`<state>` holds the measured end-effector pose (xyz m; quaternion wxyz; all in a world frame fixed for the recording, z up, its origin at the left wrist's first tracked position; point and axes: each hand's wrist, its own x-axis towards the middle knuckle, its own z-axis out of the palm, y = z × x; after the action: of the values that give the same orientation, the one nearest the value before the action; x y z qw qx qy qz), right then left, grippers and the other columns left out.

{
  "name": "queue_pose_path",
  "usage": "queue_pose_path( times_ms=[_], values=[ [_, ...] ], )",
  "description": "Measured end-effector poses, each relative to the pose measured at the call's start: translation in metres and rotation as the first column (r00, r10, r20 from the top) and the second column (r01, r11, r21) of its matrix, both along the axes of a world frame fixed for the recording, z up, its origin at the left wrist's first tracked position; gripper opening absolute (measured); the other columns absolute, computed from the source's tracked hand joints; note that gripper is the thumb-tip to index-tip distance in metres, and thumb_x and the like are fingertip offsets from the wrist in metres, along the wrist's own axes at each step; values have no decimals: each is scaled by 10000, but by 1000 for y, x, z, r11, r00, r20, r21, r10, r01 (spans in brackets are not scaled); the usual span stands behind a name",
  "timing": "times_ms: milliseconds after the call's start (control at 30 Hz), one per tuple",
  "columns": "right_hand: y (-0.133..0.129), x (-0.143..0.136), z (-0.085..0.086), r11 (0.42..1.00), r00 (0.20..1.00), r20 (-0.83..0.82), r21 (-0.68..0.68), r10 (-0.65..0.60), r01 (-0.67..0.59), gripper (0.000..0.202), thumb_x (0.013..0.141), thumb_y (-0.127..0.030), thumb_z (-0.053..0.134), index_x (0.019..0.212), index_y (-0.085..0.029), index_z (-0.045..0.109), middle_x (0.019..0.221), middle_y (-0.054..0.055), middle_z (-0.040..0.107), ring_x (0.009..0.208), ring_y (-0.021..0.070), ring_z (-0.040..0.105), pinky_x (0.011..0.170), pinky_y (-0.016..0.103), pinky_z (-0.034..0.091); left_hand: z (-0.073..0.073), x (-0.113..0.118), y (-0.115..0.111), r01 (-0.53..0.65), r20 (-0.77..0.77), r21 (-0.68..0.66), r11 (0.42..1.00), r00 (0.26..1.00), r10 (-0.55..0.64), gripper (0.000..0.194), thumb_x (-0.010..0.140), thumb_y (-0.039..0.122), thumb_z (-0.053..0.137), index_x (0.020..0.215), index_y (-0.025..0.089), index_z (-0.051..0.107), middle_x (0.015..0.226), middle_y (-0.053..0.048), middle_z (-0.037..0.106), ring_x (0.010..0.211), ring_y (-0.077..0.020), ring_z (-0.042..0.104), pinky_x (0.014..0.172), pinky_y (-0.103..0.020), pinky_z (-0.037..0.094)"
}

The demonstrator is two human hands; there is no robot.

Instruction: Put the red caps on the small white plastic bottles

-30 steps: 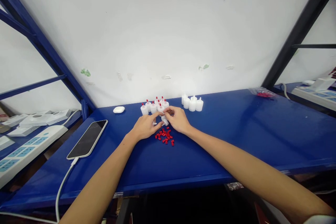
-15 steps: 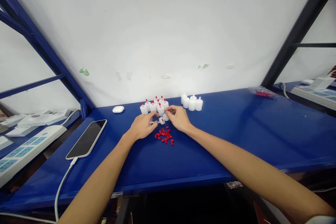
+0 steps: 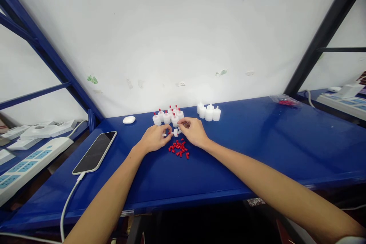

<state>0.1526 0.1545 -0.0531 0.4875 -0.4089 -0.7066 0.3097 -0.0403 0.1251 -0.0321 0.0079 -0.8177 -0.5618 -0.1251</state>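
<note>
1 red cap (image 3: 169, 133) now @ LH (image 3: 154, 137)

- Blue table (image 3: 271, 148) carries red caps (image 3: 182, 147), loose at centre;
- red-tipped bottles (image 3: 167, 118) stand at 11 o'clock;
- plain bottles (image 3: 209, 114) at 1;
- white case (image 3: 129, 119) at 10;
- phone (image 3: 95, 152) at 9;
- clear bag (image 3: 285, 101) at 2

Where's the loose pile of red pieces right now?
In the head view, the loose red pieces lie on the blue table, just on the near side of the left hand and right hand, roughly between them.
</note>
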Motion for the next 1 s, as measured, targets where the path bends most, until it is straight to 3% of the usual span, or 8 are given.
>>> queue_pose_path(
  times_ms=[133,300,400,500,567,767,900,1000],
  values=[
    [3,1,-2,999,999,-16,-11,-45,45,155,797,-147,593,853,-185,732,772,23,751,731,182,712,711,281,539,0,1,-1,22,50,11,1000,999,-23,268,914,449,499,989,239,649,809,-13,696,672,-183,640,616,-266,395],
    [5,-1,-4,999,996,-84,-39,21,-24,114,816,-181,612,849,-185,721,826,31,753,753,184,724,734,299,571,-2,3,-1,15,98,28,999,995,-18,259,923,441,489,990,239,637,756,-2,663,624,-167,601,602,-262,366],
    [5,-4,-3,977,960,-274,-182,57,-110,85,805,-175,626,844,-177,702,835,29,728,769,180,719,708,307,607,-4,3,0,-15,176,55,998,984,6,232,922,405,493,1001,241,637,711,16,640,594,-152,570,602,-255,372],
    [7,-6,-3,903,882,-470,-364,36,-230,58,787,-133,638,824,-159,675,786,28,691,792,183,720,664,302,630,-5,1,1,-42,253,81,996,967,20,231,917,390,495,961,226,652,679,19,621,588,-141,548,616,-249,393],
    [8,-7,-3,867,865,-500,-415,36,-276,58,782,-110,644,819,-149,665,764,28,678,790,180,719,658,302,635,-5,1,1,-40,273,84,996,962,16,231,906,386,511,951,222,666,668,20,612,586,-137,538,614,-245,397],
    [10,-10,-4,892,935,-337,-381,113,-245,93,790,-98,622,799,-163,687,745,17,680,724,160,693,637,294,615,-6,3,1,-36,371,167,985,928,-29,217,890,346,533,987,211,674,637,37,578,550,-113,528,618,-235,407],
    [10,-11,-4,987,991,3,-93,132,-131,122,812,-132,625,813,-200,727,781,12,729,746,165,685,751,303,559,-9,4,3,-96,370,206,974,929,13,233,902,371,529,1013,221,668,656,27,605,587,-127,572,644,-237,422],
    [8,-7,-3,997,990,130,57,52,-60,147,840,-161,605,856,-223,738,830,13,754,776,174,690,791,304,520,-11,5,7,-167,341,208,964,936,89,344,882,449,569,1154,245,623,702,22,640,632,-153,612,661,-247,435]
  ],
)
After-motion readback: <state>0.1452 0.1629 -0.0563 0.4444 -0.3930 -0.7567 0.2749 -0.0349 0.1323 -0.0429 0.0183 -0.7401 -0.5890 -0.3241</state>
